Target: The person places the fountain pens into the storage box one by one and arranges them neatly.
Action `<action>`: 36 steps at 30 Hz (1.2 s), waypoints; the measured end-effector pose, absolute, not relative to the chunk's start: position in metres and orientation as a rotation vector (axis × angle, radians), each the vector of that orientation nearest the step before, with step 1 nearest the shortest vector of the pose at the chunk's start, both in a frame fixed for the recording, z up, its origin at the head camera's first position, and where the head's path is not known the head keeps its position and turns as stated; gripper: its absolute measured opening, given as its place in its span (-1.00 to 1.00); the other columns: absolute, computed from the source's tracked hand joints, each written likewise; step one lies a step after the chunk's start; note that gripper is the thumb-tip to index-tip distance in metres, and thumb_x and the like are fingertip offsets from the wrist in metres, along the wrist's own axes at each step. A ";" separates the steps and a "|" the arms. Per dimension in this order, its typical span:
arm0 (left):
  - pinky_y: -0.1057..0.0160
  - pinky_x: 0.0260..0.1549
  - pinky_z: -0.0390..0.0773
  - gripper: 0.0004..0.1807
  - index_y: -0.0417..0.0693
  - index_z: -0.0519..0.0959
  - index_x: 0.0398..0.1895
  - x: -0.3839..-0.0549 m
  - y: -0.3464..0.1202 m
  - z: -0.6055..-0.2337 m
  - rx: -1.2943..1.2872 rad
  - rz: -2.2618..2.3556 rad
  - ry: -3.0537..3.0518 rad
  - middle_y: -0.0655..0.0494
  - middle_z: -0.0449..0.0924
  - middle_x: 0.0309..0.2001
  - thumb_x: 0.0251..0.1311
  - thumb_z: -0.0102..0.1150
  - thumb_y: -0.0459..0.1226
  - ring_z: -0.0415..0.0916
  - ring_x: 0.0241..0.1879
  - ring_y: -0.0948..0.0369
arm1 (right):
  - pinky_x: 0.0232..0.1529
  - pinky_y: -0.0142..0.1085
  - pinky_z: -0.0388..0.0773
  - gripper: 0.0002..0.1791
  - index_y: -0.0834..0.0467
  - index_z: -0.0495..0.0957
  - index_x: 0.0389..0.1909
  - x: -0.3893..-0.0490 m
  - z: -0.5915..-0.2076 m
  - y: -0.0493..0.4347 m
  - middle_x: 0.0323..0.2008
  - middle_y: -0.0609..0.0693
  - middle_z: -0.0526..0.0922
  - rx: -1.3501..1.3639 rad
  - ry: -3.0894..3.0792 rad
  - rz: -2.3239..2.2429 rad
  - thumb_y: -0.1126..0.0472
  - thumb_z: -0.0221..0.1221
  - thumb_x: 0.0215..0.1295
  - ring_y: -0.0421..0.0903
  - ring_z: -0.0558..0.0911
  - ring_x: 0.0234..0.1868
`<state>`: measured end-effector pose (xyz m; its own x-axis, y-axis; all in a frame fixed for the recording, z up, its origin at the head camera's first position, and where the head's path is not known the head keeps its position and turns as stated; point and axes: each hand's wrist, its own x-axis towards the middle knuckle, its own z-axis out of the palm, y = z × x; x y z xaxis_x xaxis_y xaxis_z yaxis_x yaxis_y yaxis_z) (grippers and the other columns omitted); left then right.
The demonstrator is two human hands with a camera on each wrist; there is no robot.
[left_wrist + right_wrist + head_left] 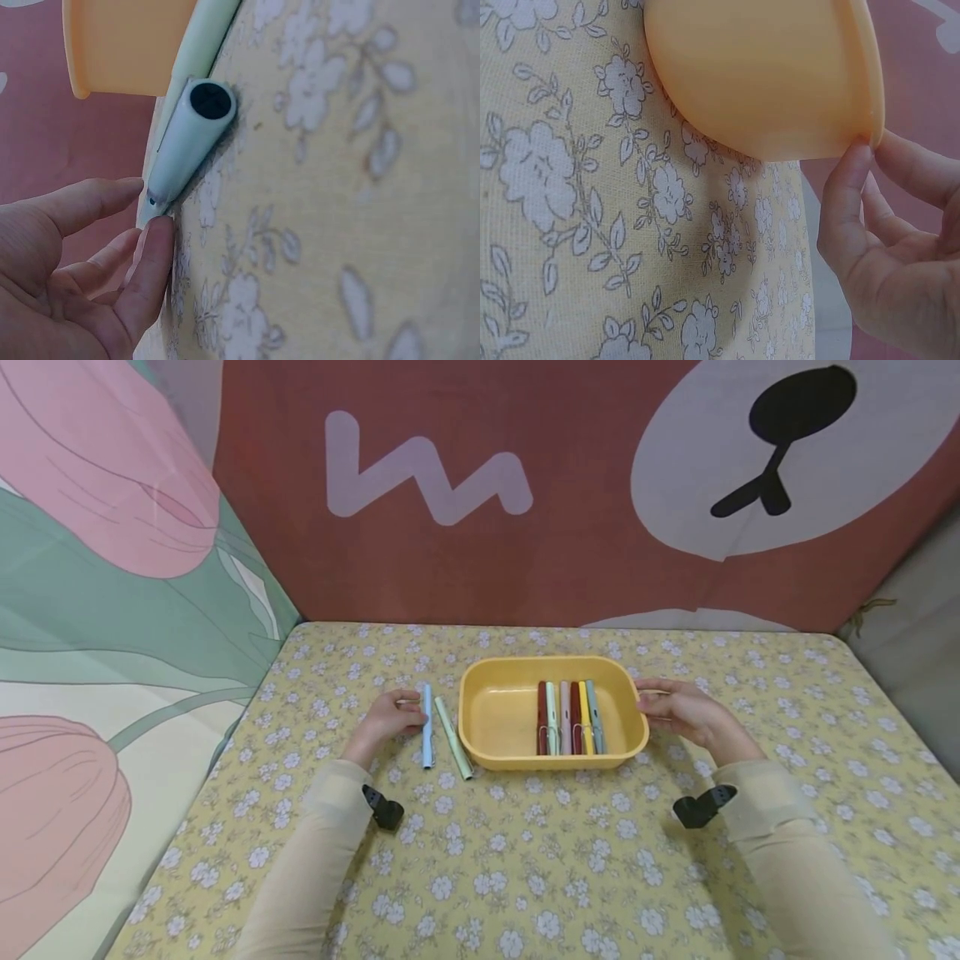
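Observation:
A light blue pen (427, 731) lies on the flowered cloth, clip end toward the front. My left hand (392, 716) is at its left side, thumb and fingertips around the pen's side; in the left wrist view the thumb tip covers a bit of the blue pen (191, 146). Just right of it a pale green pen (453, 739) lies slanted, its upper part near the tray. My right hand (678, 710) pinches the right rim of the yellow plastic tray (480, 760), thumb outside the wall (765, 90) in the right wrist view.
Inside the tray's right half several pens stand side by side, among them a dark red pen (542, 718), a yellow pen (585, 718) and a grey-blue pen (595, 718). A printed cloth wall (450, 577) rises behind the table. Each sleeve carries a small black camera.

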<state>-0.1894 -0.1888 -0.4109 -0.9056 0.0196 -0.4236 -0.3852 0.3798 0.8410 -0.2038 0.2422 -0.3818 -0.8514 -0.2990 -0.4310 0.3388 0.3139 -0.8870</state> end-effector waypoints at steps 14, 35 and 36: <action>0.24 -0.14 0.68 -0.39 -0.21 0.29 0.33 -0.189 -0.181 -0.412 -0.350 1.445 2.390 -0.21 0.46 0.17 0.23 0.22 -0.27 0.61 -0.08 0.06 | -0.08 -0.47 0.64 -0.27 0.35 -0.06 0.45 -0.204 -0.380 0.242 -0.30 -0.31 0.57 0.055 2.035 -1.597 0.26 0.05 0.39 -0.39 0.63 -0.26; 0.33 -0.32 0.69 -0.43 -0.18 0.34 0.30 -0.186 -0.174 -0.411 -0.376 1.395 2.466 -0.20 0.50 0.11 0.22 0.22 -0.31 0.63 -0.28 0.18 | -0.08 -0.47 0.65 -0.26 0.35 -0.09 0.46 -0.203 -0.381 0.241 -0.31 -0.33 0.58 0.058 2.053 -1.595 0.26 0.05 0.40 -0.40 0.64 -0.26; 0.33 -0.32 0.69 -0.43 -0.19 0.34 0.30 -0.186 -0.174 -0.411 -0.376 1.396 2.463 -0.20 0.50 0.12 0.22 0.22 -0.31 0.63 -0.28 0.18 | -0.08 -0.46 0.65 -0.26 0.35 -0.09 0.46 -0.203 -0.381 0.241 -0.30 -0.33 0.58 0.056 2.052 -1.596 0.25 0.05 0.40 -0.40 0.64 -0.26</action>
<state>-0.1856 -0.1738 -0.4110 -0.9255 -0.0852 -0.3690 -0.3603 0.4982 0.7887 -0.2033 0.2410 -0.3811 -0.8562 -0.2848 -0.4310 0.3477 0.2994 -0.8885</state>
